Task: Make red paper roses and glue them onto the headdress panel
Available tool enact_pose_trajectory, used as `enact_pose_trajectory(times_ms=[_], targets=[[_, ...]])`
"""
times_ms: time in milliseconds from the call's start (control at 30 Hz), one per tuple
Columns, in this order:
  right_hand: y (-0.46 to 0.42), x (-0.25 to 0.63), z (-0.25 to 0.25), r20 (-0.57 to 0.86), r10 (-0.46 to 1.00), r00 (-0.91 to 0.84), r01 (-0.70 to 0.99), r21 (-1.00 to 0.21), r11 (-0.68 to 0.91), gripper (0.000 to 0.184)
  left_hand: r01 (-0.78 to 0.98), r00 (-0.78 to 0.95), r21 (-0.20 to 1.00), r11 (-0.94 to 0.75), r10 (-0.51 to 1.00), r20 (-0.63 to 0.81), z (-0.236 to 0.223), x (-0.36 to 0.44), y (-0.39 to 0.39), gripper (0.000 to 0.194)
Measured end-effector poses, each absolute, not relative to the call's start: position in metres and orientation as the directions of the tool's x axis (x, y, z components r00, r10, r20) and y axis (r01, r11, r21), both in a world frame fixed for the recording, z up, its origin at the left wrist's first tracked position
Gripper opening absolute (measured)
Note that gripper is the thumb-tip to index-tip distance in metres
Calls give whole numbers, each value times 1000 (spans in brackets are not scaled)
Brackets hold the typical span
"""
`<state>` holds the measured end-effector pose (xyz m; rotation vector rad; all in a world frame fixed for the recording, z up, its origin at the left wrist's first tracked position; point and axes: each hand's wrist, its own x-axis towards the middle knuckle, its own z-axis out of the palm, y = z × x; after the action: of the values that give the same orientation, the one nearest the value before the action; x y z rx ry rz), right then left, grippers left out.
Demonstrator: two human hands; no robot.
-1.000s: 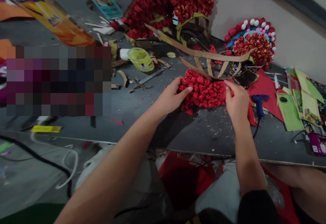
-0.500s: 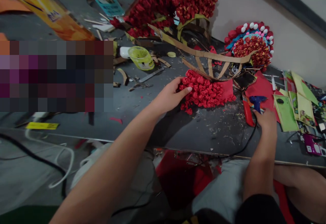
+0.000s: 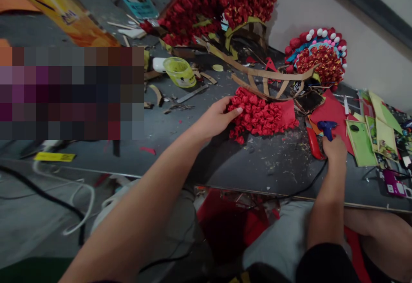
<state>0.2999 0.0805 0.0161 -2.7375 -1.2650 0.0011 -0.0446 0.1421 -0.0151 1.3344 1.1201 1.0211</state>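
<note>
My left hand [image 3: 219,119] grips the left end of a red paper piece [image 3: 257,113] covered with small crumpled red paper rosettes, thumb on top. A bare red strip shows at that piece's right end. At the right, my right hand [image 3: 334,149] is wrapped round the handle of a blue glue gun [image 3: 327,127], whose dark cord trails toward the table's front edge. A red-handled tool [image 3: 314,145] lies just left of this hand. Under the glue gun is a flat red sheet [image 3: 328,103].
Behind the rosette piece stands a curved cardboard frame [image 3: 257,67]. Red flower-covered pieces [image 3: 249,0] and a round red, blue and white decoration [image 3: 318,55] lean near the wall. A yellow tape roll [image 3: 180,73], green boards [image 3: 360,141] and a purple device [image 3: 395,183] lie around.
My right hand has closed more fully round the glue gun's handle, and the gun has shifted slightly right. My left hand stays on the rosette piece.
</note>
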Motion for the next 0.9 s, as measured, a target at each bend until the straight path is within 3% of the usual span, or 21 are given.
enact_pose_trajectory(times_ms=[167, 333, 467, 533, 667, 900], targets=[[73, 290, 33, 151, 729, 668, 741, -226, -632, 48, 101, 216, 994, -27, 976, 5, -16, -47, 145, 38], [52, 281, 47, 257, 786, 563, 787, -455, -416, 49, 103, 216, 995, 2, 976, -25, -14, -46, 146, 44], [40, 275, 44, 178, 867, 465, 669, -713, -212, 43, 134, 187, 990, 33, 981, -58, -14, -45, 147, 45], [39, 273, 39, 89, 923, 374, 601, -781, -169, 39, 150, 163, 988, 42, 984, -67, -14, -44, 147, 43], [42, 266, 34, -79, 973, 219, 606, -771, -199, 37, 162, 148, 983, 83, 983, -108, -13, -44, 146, 41], [45, 254, 42, -133, 986, 102, 710, -684, -166, 40, 200, 116, 977, 72, 988, -97, -14, -44, 145, 43]])
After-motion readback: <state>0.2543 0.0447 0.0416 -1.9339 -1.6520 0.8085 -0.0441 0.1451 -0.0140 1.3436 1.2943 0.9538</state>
